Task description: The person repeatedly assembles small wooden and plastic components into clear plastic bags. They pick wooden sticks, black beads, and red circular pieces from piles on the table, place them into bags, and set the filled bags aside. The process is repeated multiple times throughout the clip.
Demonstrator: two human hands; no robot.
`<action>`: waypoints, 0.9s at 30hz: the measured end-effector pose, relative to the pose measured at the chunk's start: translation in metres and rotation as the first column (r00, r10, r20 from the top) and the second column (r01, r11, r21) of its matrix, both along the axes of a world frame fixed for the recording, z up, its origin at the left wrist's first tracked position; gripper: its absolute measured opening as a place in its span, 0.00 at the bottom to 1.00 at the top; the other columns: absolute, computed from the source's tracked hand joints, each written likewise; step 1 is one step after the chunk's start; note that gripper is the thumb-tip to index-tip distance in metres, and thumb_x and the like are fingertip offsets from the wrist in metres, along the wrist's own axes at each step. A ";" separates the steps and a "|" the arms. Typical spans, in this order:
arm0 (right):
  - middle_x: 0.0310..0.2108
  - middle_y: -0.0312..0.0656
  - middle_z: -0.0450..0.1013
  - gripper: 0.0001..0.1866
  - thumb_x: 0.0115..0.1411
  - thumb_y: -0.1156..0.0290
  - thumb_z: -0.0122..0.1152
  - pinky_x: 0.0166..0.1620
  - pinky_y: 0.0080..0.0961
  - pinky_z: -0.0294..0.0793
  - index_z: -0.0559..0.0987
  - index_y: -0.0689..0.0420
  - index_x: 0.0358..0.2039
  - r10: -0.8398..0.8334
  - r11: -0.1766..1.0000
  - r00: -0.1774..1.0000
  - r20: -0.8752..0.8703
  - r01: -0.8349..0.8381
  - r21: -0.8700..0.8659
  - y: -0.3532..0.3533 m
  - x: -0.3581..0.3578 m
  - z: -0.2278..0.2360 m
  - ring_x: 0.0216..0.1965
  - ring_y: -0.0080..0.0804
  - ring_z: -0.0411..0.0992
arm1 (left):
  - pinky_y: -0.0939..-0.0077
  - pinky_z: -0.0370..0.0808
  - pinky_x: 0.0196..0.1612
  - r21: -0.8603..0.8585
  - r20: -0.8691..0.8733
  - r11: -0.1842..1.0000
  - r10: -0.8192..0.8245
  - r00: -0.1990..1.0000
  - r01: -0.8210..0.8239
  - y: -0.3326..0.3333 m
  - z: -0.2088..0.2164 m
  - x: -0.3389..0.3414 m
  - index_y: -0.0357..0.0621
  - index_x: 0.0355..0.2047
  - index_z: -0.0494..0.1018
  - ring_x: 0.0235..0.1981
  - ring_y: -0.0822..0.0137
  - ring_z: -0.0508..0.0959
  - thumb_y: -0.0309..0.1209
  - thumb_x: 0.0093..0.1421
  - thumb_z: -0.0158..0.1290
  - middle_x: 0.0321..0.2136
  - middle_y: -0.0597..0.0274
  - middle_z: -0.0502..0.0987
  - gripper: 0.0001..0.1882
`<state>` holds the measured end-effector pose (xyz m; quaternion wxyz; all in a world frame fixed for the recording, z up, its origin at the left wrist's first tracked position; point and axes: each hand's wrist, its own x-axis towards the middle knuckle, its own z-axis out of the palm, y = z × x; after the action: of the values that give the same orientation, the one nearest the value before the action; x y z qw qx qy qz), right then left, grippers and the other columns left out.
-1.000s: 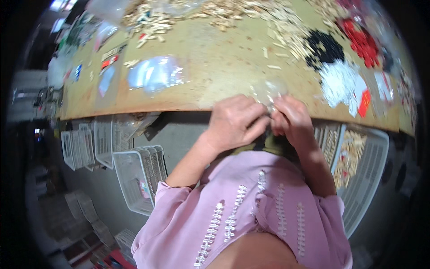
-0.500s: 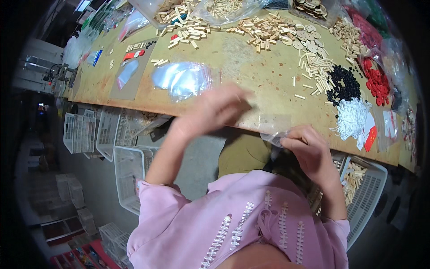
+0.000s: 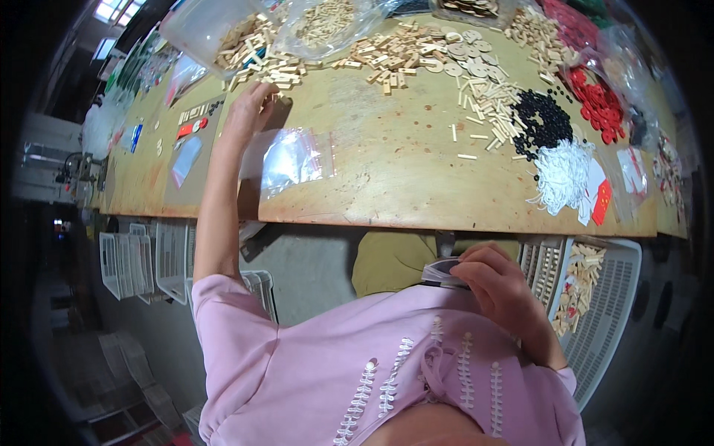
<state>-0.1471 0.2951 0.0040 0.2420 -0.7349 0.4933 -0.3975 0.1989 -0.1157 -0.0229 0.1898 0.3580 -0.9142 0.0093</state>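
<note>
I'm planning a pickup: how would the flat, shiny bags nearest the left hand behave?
The bags look thin and crinkled, so probably floppy and light. Their glossy surfaces suggest they'd slide easily. Lying flat, they seem unlikely to roll or tip.

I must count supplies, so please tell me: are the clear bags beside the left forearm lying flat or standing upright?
Lying flat: the clear bags overlap in a low, shiny layer on the tabletop.

No lettering that I could read, faint marks on the red slip [image 3: 601,206] at the right of my table [image 3: 401,182], too small to make out, reddish marks on the white packet [image 3: 632,171] nearby, equally unreadable.
</note>
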 end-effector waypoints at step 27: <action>0.51 0.50 0.76 0.09 0.57 0.82 0.67 0.49 0.31 0.78 0.83 0.59 0.38 -0.104 0.994 0.991 0.079 0.102 0.035 -0.030 -0.016 0.015 0.49 0.45 0.78 | 0.78 0.77 0.40 0.610 -0.596 0.485 -0.241 0.766 0.627 0.188 0.068 -0.174 0.41 0.48 0.79 0.35 0.76 0.79 0.27 0.61 0.63 0.34 0.67 0.81 0.14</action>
<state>-0.1629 0.2650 0.0185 0.2523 -0.6879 0.5263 -0.4313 0.0245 0.0721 0.0451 0.2072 0.1448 -0.8165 -0.5191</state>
